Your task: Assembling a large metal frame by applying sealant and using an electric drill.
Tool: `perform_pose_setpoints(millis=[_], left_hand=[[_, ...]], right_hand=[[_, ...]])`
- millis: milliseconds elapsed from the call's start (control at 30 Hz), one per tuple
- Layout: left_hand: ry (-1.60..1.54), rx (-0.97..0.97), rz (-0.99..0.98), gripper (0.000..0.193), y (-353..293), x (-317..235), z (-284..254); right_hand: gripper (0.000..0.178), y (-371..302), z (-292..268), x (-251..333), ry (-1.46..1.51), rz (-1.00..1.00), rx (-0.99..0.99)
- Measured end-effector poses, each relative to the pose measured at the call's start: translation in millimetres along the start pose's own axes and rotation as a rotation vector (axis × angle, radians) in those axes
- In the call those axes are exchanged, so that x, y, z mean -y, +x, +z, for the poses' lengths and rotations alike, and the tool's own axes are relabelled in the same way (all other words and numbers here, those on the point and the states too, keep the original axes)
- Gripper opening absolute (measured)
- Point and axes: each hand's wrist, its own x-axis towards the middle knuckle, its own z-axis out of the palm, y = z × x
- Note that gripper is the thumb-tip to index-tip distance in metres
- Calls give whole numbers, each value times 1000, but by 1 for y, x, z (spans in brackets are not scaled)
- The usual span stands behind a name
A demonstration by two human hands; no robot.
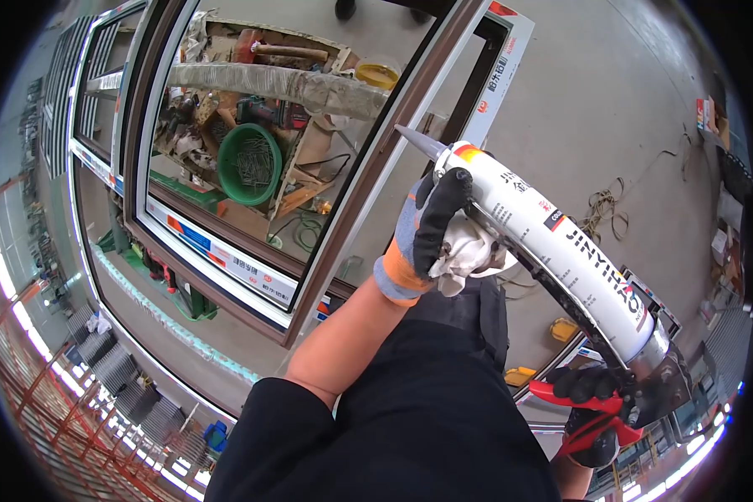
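Head view: the left hand (pixel 427 230), in a grey, orange and black glove, wraps its fingers around the front of a white sealant tube (pixel 560 251) and presses a crumpled white rag (pixel 468 251) against it. The tube sits in a caulking gun (pixel 644 376) held slantwise in front of the body, its grey nozzle (pixel 418 142) pointing up and left toward the brown window frame (pixel 368 176). The right hand (pixel 594 410), in a black glove, is closed on the gun's red trigger (pixel 586 402) at the lower right. Through the glass (pixel 251 125) show a green basin (pixel 249 163) of nails, a wrapped pipe (pixel 284 84) and scrap wood. A rope (pixel 602 209) lies on the concrete floor (pixel 611 92) beyond.
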Motion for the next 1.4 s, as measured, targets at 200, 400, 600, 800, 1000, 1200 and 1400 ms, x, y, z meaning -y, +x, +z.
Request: perform_pose_setpoints(millis=[200,400,600,800,1000,1200,1400], left_hand=[[-109,1,45,38,2,-4,7],[14,1,112,37,2,4,1],[67,-55,141,37,1,4,3],[-205,8,26,40,2,-11,8],[-44,-106,38,41,1,12,0],[-315,32,-58,33,1,-8,-1],[24,-42,58,44,-1,17,-13]], right_hand=[[52,-1,0,3,-10,-9,-22],[53,-5,-2,-1,-17,-12,-37],[53,-3,-2,-6,-19,-10,-45],[53,-4,-3,-9,-23,-8,-58],[53,-6,-3,-10,-23,-2,-62],[53,-7,-4,-11,-23,1,-74],[53,-9,-5,-12,-21,2,-76]])
